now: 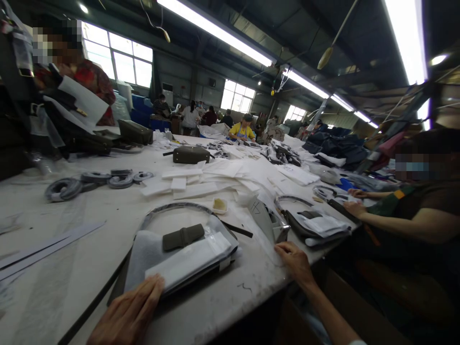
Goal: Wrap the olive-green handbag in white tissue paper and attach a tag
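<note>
A dark olive handbag (120,282) lies flat on the table in front of me, with white foam sheet (143,249) over it. Its looped handle (179,206) is wrapped in film. A folded white packet (194,258) and a small olive strap piece (183,237) rest on top. My left hand (129,311) lies on the packet's near left corner, fingers stretched out and holding nothing. To the right stands a pale grey tape dispenser (264,220) with handwritten marks. At its front, my right hand (296,263) is closed in a pinch; what is between the fingertips is too small to make out.
Another wrapped handbag (316,223) lies right of the dispenser, near a co-worker's hands (354,208). White foam strips (201,184), a small tray (219,206), coiled wrapped handles (64,189) and an olive bag (190,154) lie farther back. Another person stands at far left.
</note>
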Motion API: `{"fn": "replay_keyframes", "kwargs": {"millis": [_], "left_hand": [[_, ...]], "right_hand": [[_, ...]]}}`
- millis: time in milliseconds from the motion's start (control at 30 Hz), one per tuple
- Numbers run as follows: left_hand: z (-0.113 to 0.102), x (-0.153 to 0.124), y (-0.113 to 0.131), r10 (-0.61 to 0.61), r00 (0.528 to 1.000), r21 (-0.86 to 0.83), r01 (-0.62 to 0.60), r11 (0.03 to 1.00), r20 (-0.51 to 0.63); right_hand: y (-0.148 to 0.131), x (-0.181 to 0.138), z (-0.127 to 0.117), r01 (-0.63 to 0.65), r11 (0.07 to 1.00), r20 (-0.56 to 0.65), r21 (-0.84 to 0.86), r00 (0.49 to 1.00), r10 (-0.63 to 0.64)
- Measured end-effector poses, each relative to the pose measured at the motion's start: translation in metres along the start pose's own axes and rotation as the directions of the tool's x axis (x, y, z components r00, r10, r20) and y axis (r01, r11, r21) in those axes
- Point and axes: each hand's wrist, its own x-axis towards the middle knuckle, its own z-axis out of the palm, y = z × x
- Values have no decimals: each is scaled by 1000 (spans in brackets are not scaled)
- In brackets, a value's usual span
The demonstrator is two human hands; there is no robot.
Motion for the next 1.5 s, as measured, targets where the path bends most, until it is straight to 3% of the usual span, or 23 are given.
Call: {"fn": "replay_keyframes", "kwargs": {"millis": [100, 233, 400, 533, 600, 700, 800, 867, 967, 1067, 1133, 1233, 1333, 1400, 1467, 1500], "left_hand": [[-3, 4, 0, 5, 999, -12, -5, 1000, -36], [-7, 11, -3, -14, 994, 7, 15, 1000, -105], [-13, 16, -7, -246, 961, 0, 248, 969, -123], [-15, 17, -8, -504, 858, -142, 489, 860, -96], [-17, 18, -7, -585, 808, -212, 559, 801, -79], [-19, 19, -6, -638, 769, -270, 604, 749, -48], [-20, 20, -5, -654, 756, -284, 620, 731, -34], [-20, 20, -5, -664, 746, -295, 627, 722, -41], [-21, 21, -6, -680, 731, -309, 637, 707, -49], [-22, 22, -6, -684, 728, -315, 639, 702, -47], [-21, 21, -6, -690, 723, -319, 645, 694, -38], [-20, 20, -6, -705, 709, -317, 664, 678, -22], [-20, 19, -6, -710, 704, -312, 669, 675, -28], [-21, 20, -7, -711, 702, -314, 668, 675, -35], [-22, 21, -7, -714, 700, -315, 671, 672, -33], [-23, 22, -7, -714, 699, -313, 672, 671, -30]], "right_hand": [[-22, -7, -6, 36, 998, 20, 46, 999, -37], [-67, -42, 12, 135, 979, 258, 149, 951, -171], [-124, -97, 68, 209, 953, 552, 221, 779, -298], [-155, -125, 97, 296, 924, 733, 242, 569, -374], [-161, -127, 100, 279, 931, 783, 238, 512, -353], [-162, -117, 98, 225, 950, 795, 217, 524, -306], [-162, -95, 97, 274, 935, 763, 225, 548, -344], [-165, -77, 101, 323, 924, 766, 205, 534, -357], [-171, -49, 115, 331, 939, 787, 89, 554, -270], [-175, -22, 141, 190, 981, 791, -48, 606, -78], [-178, -6, 160, 67, 995, 803, -80, 595, 25], [-182, 12, 174, -47, 997, 797, -68, 598, 82], [-180, 20, 162, -57, 997, 745, -44, 663, 71], [-173, 22, 144, -3, 1000, 677, -23, 736, 18], [-165, 19, 128, 187, 982, 594, 11, 789, -157], [-161, 17, 123, 316, 948, 563, 27, 779, -276]]}}
